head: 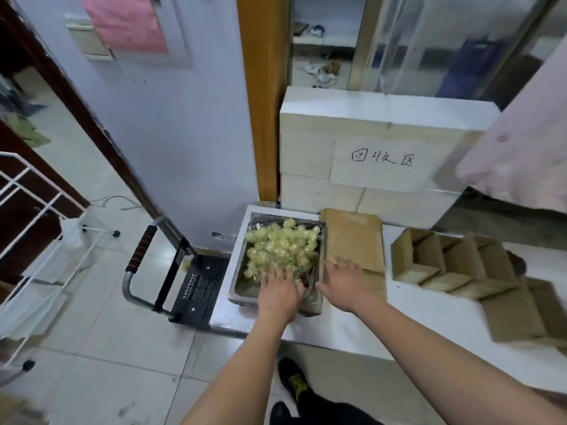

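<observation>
A single wide-angle camera, worn on the person's head, is looking forward and steeply down, centring on the left hand [277,294] and right hand [346,285]. It is sitting close above the worktop [352,329] at centre and lower right, while the floor [107,332] is spreading across the lower left and the wall [184,133] is rising at upper centre.

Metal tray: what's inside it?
A heap of pale yellow clear-wrapped pieces fills most of the metal tray. The left hand covers its near part; the tray floor under the heap is hidden.
</observation>
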A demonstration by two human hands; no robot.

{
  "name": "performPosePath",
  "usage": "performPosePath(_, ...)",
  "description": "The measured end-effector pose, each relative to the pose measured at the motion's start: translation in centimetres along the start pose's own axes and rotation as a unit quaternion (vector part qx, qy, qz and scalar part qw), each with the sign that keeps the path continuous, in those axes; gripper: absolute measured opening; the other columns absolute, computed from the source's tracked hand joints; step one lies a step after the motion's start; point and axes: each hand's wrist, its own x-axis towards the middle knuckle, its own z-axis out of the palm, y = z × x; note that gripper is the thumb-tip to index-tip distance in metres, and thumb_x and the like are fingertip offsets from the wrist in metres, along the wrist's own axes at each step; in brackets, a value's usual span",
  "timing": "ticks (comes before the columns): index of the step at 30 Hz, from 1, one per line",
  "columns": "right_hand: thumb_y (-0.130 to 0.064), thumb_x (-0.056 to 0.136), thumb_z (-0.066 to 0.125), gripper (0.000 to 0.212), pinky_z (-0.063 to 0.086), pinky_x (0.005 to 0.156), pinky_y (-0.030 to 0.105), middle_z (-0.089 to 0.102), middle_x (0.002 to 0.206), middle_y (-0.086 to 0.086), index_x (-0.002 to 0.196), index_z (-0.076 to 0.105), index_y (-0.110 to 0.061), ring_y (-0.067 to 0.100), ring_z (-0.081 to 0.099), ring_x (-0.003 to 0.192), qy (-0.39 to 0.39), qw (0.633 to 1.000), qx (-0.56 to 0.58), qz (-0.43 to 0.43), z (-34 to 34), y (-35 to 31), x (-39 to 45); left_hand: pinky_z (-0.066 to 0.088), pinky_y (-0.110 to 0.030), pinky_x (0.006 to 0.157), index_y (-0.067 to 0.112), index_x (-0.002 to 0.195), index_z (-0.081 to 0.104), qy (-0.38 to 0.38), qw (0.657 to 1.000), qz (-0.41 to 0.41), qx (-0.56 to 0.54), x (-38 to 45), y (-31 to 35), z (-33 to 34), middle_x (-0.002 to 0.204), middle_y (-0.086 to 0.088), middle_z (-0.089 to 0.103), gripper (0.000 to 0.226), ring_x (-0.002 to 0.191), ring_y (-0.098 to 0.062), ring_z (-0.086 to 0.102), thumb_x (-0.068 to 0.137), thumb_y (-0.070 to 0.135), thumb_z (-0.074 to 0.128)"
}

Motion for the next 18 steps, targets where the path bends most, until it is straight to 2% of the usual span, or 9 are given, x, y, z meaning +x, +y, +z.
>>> performPosePath(6,-0.053,0.097,0.042,0.064,0.031,0.112,0.045,0.042,0.147,0.015,0.146,0.036,-0.012,0.035,0.04,0.133,0.018,0.996,0.018,0.081,0.3,4.8,-5.7,0.023,-0.047,0.118,0.007,0.148,0.036,0.007,0.997,0.078,-0.003,-1.7,6.8,0.3,0.148,-0.015,0.041,0.056,0.14,-0.032,0.033,0.104,0.041,0.029)
performPosePath(12,-0.049,0.101,0.038,0.066,0.028,0.116,0.043,0.035,0.154,0.015,0.152,0.027,-0.008,0.033,0.036,0.139,0.036,0.991,0.039,0.122,1.1,10.8,-10.4,0.021,-0.045,0.12,0.006,0.146,0.038,-0.003,0.991,0.129,0.027,-3.4,13.8,0.4,0.148,-0.015,0.039,0.054,0.142,-0.031,0.03,0.104,0.04,0.031)
performPosePath(18,-0.05,0.102,0.034,0.062,0.032,0.112,0.042,0.039,0.15,0.015,0.149,0.032,-0.01,0.033,0.041,0.135,0.048,0.985,0.071,0.147,2.3,19.0,-14.1,0.022,-0.046,0.12,0.007,0.147,0.037,-0.001,0.986,0.158,0.044,-4.4,23.5,1.2,0.15,-0.015,0.039,0.054,0.143,-0.032,0.03,0.106,0.039,0.028)
